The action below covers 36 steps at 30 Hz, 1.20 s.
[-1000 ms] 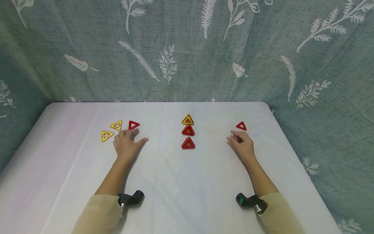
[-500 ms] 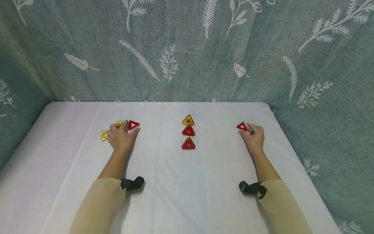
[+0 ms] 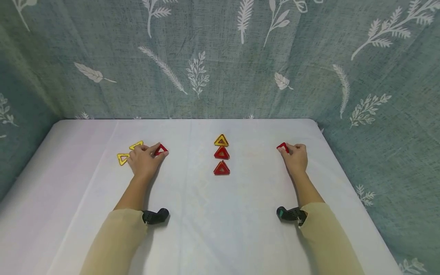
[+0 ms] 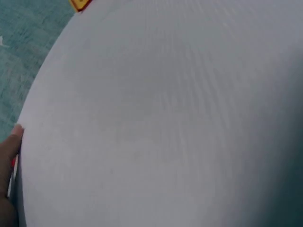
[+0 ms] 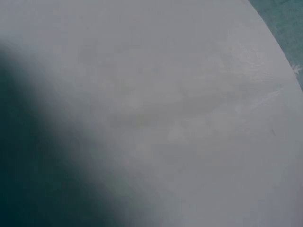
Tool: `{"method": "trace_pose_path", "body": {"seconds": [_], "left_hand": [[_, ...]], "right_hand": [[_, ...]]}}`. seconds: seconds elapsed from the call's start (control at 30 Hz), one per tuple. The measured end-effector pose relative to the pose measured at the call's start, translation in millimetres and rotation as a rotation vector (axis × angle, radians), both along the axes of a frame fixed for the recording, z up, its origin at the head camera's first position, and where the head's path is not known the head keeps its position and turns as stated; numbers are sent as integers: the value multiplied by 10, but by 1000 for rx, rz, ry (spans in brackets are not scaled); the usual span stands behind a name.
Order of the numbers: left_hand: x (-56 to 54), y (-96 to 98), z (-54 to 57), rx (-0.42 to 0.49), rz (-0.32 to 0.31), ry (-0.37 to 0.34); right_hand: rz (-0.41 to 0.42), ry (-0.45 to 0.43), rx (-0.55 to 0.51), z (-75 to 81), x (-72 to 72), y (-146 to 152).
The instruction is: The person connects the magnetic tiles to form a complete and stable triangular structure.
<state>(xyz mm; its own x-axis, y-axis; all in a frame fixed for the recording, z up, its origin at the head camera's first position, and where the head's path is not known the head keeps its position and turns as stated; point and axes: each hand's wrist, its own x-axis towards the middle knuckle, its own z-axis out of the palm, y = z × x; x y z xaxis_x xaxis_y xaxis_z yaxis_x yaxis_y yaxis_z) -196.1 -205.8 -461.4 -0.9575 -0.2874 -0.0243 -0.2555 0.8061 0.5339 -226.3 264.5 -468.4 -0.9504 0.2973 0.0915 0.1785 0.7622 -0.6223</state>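
Observation:
On the left of the table in the head view, my left hand [image 3: 142, 160] pinches a red triangle tile [image 3: 164, 148] between thumb and fingers. Two yellow triangle tiles, one nearer [image 3: 120, 158] and one farther [image 3: 139, 143], lie beside that hand, the farther partly covered by its fingers. Over on the right, my right hand [image 3: 296, 157] holds another red triangle tile [image 3: 282, 145] by its right side. In the left wrist view only a bit of the left hand [image 4: 8, 153] shows at the edge, with a sliver of red beside it. The right wrist view shows no hand.
Between the hands, a column of triangle tiles runs toward me: a yellow one [image 3: 217, 143] at the far end, then a red one [image 3: 221, 148] and a nearer red one [image 3: 221, 164]. A white cloth covers the table [image 3: 206, 229]; a leaf-patterned green curtain [image 3: 220, 76] hangs behind.
Both hands have reached farther forward and now grip the red tiles that lay loose. The left red tile has turned and shifted slightly right; the right one is tilted.

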Motion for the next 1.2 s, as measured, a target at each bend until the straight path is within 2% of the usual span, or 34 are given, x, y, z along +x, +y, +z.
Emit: {"method": "trace_pose_path", "body": {"seconds": [0.17, 0.27, 0.4, 0.5, 0.63, 0.8, 0.9, 1.2], "left_hand": [[100, -29, 3, 15, -52, 1], [171, -7, -2, 8, -113, 10], [247, 39, -10, 15, -182, 20], [299, 50, -7, 31, -203, 18], [374, 66, 7, 67, -245, -12], [467, 156, 15, 104, -332, -36], [517, 215, 16, 106, -354, -28], [611, 348, 11, 115, -371, -10]], "right_hand": [[121, 12, -4, -29, 35, -19], [184, 15, 32, -33, 63, -18], [203, 3, 57, -9, 117, -9], [220, -17, 48, 10, 158, -27], [254, -14, 63, 8, 219, -55], [314, 13, 73, -9, 337, -90], [357, 36, 62, -14, 396, -128], [427, 61, 45, -20, 562, -279]]}}
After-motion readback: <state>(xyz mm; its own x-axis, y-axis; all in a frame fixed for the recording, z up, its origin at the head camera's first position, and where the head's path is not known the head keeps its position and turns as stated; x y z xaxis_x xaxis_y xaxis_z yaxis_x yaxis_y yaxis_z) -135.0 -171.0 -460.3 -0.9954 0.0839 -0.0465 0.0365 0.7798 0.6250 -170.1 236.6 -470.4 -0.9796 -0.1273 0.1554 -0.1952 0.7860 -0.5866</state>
